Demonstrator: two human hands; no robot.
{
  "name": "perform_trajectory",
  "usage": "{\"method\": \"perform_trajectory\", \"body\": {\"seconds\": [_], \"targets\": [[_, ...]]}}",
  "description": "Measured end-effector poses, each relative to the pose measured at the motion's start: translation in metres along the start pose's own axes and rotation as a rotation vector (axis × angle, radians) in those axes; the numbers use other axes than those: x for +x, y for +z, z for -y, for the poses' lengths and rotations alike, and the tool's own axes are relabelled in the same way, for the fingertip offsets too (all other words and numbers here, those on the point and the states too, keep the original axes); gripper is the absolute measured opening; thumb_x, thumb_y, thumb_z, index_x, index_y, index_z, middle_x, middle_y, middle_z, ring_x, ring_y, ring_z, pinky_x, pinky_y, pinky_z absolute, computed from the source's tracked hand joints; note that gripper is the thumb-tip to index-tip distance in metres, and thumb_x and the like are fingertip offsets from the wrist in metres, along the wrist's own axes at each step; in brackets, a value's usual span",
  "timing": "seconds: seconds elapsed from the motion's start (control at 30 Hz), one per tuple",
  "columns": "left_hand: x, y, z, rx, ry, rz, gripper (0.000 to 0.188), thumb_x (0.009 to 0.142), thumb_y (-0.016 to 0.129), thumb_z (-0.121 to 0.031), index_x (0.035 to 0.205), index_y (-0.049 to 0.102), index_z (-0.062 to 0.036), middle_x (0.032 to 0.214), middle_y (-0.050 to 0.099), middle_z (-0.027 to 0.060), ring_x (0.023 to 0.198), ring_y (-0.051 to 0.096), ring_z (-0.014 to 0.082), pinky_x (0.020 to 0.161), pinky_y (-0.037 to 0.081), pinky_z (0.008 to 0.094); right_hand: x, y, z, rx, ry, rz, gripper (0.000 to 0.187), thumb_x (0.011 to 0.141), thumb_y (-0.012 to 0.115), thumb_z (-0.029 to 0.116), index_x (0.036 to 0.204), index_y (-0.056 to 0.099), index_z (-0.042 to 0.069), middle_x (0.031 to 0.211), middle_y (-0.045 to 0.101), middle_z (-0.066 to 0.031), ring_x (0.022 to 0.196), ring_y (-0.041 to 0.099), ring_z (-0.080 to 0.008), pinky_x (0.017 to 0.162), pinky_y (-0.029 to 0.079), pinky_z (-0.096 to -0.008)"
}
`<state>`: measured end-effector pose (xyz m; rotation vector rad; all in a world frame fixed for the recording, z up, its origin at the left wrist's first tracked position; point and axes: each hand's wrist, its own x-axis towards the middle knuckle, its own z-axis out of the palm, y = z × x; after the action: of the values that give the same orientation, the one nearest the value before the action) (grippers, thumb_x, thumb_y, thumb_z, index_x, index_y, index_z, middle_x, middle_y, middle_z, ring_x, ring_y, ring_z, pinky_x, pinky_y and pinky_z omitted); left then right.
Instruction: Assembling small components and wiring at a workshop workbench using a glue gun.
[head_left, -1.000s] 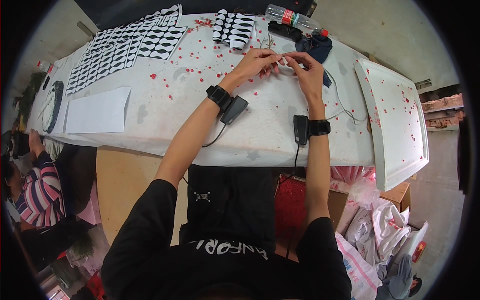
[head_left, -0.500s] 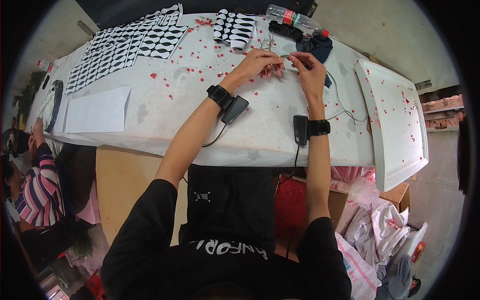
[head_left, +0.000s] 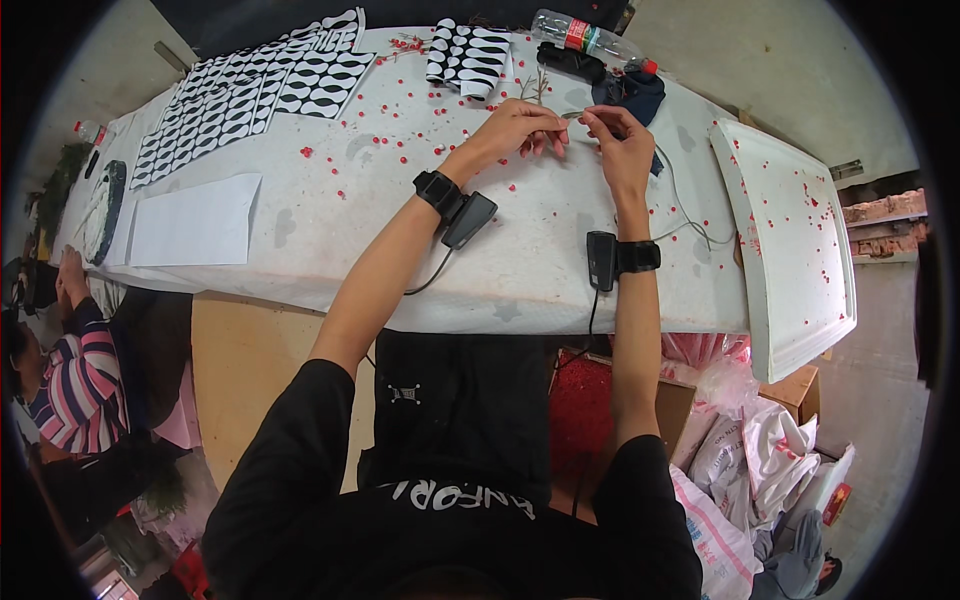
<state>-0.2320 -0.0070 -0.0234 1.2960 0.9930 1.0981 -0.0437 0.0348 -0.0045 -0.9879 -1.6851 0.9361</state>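
Note:
Over the far middle of the table, my left hand (head_left: 522, 128) pinches a thin greenish stem-like piece (head_left: 572, 115) between thumb and forefinger. My right hand (head_left: 622, 142) faces it, thumb and forefinger closed at the other end of the piece. It is too small to tell its exact kind. Just beyond my left hand, a bare brownish twig (head_left: 537, 88) rises from the table, its lower part hidden by the fingers. Small red beads (head_left: 404, 160) lie scattered around and to the left of my hands.
The white-covered table (head_left: 400, 270) carries black-and-white patterned sheets (head_left: 215, 110), a folded patterned cloth (head_left: 468, 58), white paper (head_left: 195, 222) and a plastic bottle (head_left: 590, 38). A white tray (head_left: 785, 250) with red bits stands right. A cable (head_left: 690, 205) trails beside my right wrist. Another person (head_left: 80, 380) sits left.
My right hand has shifted very slightly to the right, and the fingertips have adjusted around the thin piece. At far left, the other person's hands have moved a little.

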Motion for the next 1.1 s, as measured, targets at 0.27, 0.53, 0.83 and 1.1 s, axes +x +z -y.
{"method": "perform_trajectory", "body": {"seconds": [0.27,0.53,0.83,1.1], "targets": [[-0.002,0.002,0.0,0.009,-0.007,-0.041,0.029,0.094,0.061,-0.03,0.089,0.075,-0.0049,0.071,0.07,0.0033,0.05,0.05,0.0028,0.044,0.038,0.0191,0.004,0.0,-0.007,0.035,-0.016,0.037,0.019,0.084,0.071,0.008,0.102,0.069,0.001,0.086,0.071,-0.0048,0.079,0.064,-0.0103,0.071,0.05,-0.0242],[-0.003,0.001,0.0,0.02,0.005,-0.044,0.028,0.093,0.062,-0.029,0.093,0.075,-0.0038,0.072,0.07,0.0034,0.052,0.052,0.0041,0.045,0.039,0.0199,0.001,0.0,-0.004,0.046,0.016,0.127,0.024,0.083,0.071,0.013,0.105,0.069,0.002,0.087,0.071,-0.0051,0.08,0.064,-0.0096,0.071,0.049,-0.0233],[-0.003,0.001,-0.003,0.019,-0.011,-0.044,0.027,0.092,0.063,-0.027,0.095,0.075,-0.0026,0.072,0.071,0.0057,0.053,0.054,0.0059,0.045,0.041,0.0214,0.001,-0.001,-0.002,0.114,0.16,0.181,0.027,0.088,0.067,0.025,0.099,0.072,0.001,0.081,0.07,-0.0044,0.073,0.061,-0.0084,0.063,0.046,-0.0227],[-0.002,0.001,0.002,0.015,0.003,-0.056,0.026,0.092,0.063,-0.026,0.096,0.075,-0.0023,0.072,0.071,0.0046,0.053,0.054,0.0055,0.045,0.041,0.0209,0.004,-0.006,0.0,0.25,0.255,0.198,0.026,0.088,0.067,0.025,0.096,0.073,0.001,0.079,0.07,-0.0037,0.066,0.059,-0.0085,0.062,0.046,-0.0233]]}}
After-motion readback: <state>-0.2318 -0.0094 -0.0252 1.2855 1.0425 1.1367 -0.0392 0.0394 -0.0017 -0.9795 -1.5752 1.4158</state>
